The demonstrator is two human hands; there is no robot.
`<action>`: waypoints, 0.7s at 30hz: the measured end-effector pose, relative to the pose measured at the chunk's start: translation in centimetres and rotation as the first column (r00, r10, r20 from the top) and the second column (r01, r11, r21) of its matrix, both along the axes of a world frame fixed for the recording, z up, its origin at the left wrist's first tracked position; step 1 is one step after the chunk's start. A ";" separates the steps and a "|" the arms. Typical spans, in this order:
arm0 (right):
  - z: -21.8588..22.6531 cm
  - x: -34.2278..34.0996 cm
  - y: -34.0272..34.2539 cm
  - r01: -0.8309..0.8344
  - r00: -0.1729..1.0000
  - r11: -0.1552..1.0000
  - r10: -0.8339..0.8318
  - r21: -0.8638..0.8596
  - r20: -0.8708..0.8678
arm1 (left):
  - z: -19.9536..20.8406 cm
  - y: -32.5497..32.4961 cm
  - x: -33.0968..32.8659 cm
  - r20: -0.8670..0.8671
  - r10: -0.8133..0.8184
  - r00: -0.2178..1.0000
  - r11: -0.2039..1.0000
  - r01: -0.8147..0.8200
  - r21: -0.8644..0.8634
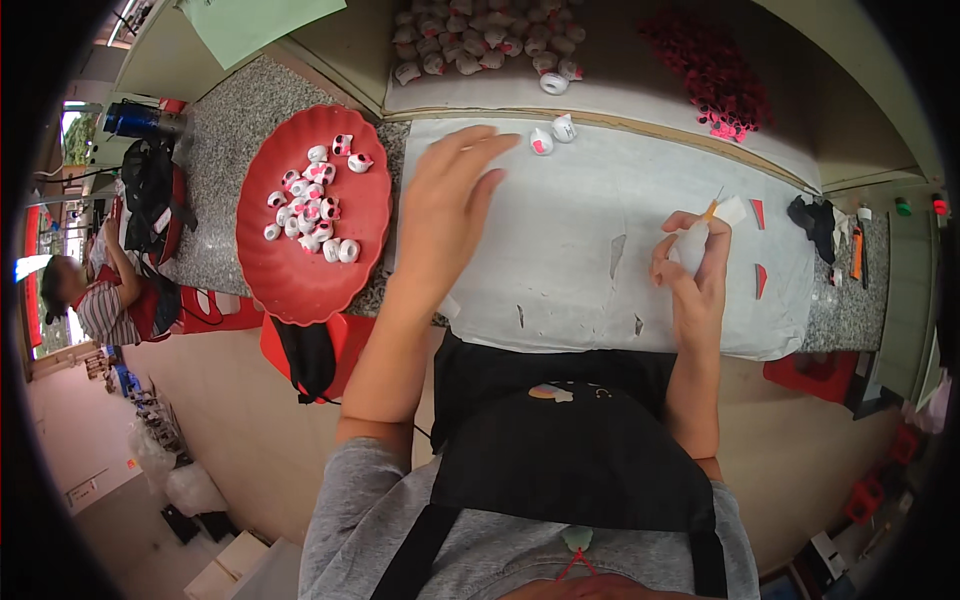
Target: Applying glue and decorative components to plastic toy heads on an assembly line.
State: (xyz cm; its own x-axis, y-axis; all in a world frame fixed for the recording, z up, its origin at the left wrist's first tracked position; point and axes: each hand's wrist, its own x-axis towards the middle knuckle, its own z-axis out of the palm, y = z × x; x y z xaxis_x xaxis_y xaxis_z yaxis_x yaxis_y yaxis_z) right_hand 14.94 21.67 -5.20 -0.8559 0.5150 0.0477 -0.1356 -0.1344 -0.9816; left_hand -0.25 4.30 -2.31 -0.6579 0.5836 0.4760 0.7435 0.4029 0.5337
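My left hand [450,205] is raised over the left part of the white paper sheet [560,270], fingers stretched out and nothing in them. Just beyond its fingertips stand two small white figurines, one with a pink patch [541,143] and one beside it [564,128]. In my right hand [700,275] is a white squeeze bottle [688,248] with an orange nozzle and a thin needle tip pointing up and away. A small white block-like piece [731,210] shows right by the nozzle; whether my fingers touch it I cannot tell.
Left lies a red scalloped plate [262,240] holding several pink-and-white figurines. A shelf at the back carries a heap of white figurines [470,35] and a pile of dark pink pieces [710,80]. Two red slivers [757,214] and a black cloth [813,225] lie right. Another person [105,300] sits far left.
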 end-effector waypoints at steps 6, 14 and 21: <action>0.5 1.6 0.1 -0.066 0.996 0.996 0.062 -0.067 -0.066 | -4.0 3.4 -1.7 0.184 -0.084 0.979 0.992 0.099 -0.075; 1.7 2.4 1.1 -0.085 0.991 0.994 0.078 -0.063 -0.108 | -1.7 3.5 3.1 0.665 -0.352 0.659 0.845 -0.082 0.529; 1.8 2.8 0.7 0.012 0.963 0.982 -0.062 -0.188 -0.263 | -2.3 4.3 6.7 0.653 -0.529 0.542 0.748 -0.067 0.661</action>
